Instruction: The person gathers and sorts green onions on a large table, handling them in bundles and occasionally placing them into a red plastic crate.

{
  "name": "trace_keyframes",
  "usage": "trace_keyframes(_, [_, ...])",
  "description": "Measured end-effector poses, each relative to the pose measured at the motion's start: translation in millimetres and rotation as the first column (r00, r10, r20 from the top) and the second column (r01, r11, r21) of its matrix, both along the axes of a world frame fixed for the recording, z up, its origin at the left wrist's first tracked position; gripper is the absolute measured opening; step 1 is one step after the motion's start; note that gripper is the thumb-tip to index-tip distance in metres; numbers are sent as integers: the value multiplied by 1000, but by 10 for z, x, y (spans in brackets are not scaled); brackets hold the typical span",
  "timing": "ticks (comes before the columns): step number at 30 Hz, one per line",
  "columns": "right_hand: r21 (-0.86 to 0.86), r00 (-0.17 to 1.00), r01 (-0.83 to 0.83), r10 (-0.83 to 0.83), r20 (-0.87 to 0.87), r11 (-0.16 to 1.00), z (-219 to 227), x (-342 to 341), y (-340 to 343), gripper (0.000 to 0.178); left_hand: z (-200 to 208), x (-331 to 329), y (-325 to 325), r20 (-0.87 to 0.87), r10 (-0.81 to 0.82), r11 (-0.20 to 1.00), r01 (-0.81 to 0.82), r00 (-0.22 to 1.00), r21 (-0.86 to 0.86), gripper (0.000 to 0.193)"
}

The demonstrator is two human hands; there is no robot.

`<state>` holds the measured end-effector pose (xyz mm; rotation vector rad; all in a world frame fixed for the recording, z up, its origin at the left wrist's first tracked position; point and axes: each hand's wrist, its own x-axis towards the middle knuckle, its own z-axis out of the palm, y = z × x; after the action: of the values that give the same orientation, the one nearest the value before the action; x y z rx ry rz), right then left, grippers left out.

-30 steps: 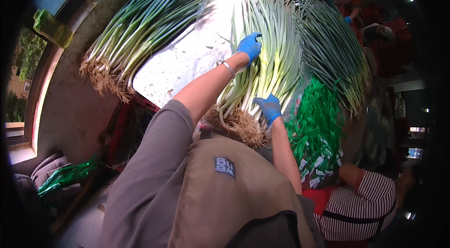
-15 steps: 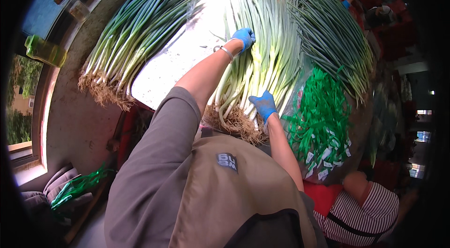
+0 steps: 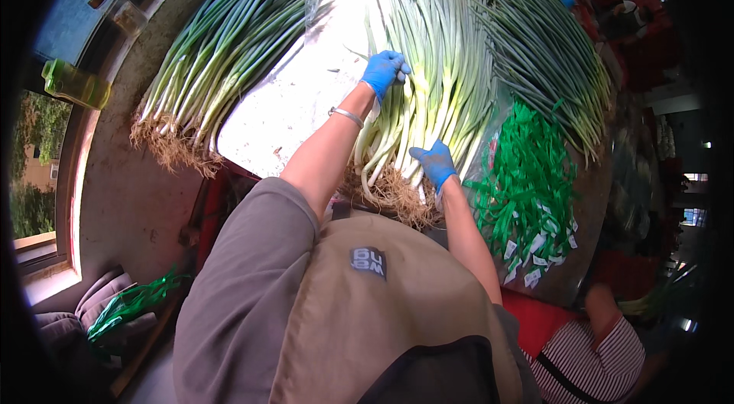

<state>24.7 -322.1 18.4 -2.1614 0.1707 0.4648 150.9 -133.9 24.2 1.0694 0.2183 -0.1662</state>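
A broad pile of green onions point(image 3: 443, 60) lies in front of me, leaves away and tangled roots toward my body. My left hand point(image 3: 385, 74), in a blue glove, is at the pile's left side, about midway up the stalks. Its fingers are curled in; whatever they hold is hidden. Lower down, my blue-gloved right hand point(image 3: 436, 163) is closed on pale green onion stalks just above the roots, its thumb pointing left. Right of that hand lies a heap of green ribbon ties point(image 3: 527, 190) with white tags.
Another bundle of green onions point(image 3: 229, 60) lies at the left, and a darker pile point(image 3: 543, 45) at the right. Bottles point(image 3: 76, 84) stand on the window ledge. A person in a striped garment point(image 3: 592, 354) is at lower right; another person's gloved hand point(image 3: 568, 1) shows at far right.
My left hand has drawn a little left and down along the stalks. My right hand stays near the roots. The person at lower right has shifted slightly downward.
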Motion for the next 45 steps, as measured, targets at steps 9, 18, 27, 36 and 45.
trace_keyframes(9, [110, 987, 26, -9, -159, 994, 220, 52, -32, 33, 460, -392, 721, 36, 4, 981, -11, 999, 195, 15])
trace_keyframes(18, [25, 997, -26, 28, -75, 999, 447, 49, -92, 36, 73, -578, -395, 44, -217, 419, 52, 975, 906, 48])
trace_keyframes(27, [165, 988, -19, -7, 152, 986, 911, 858, -379, 50, 384, -744, -321, 111, -288, 797, 174, 951, 578, 31])
trace_keyframes(36, [916, 996, 84, -17, -85, 391, 1205, 1349, 100, 26, 982, -797, -83, 219, -363, 787, 173, 906, 592, 27])
trace_keyframes(45, [924, 928, 51, -361, 97, 379, 1643, 1142, 348, 20, 1128, -759, -146, 323, -194, 675, -113, 926, 729, 31])
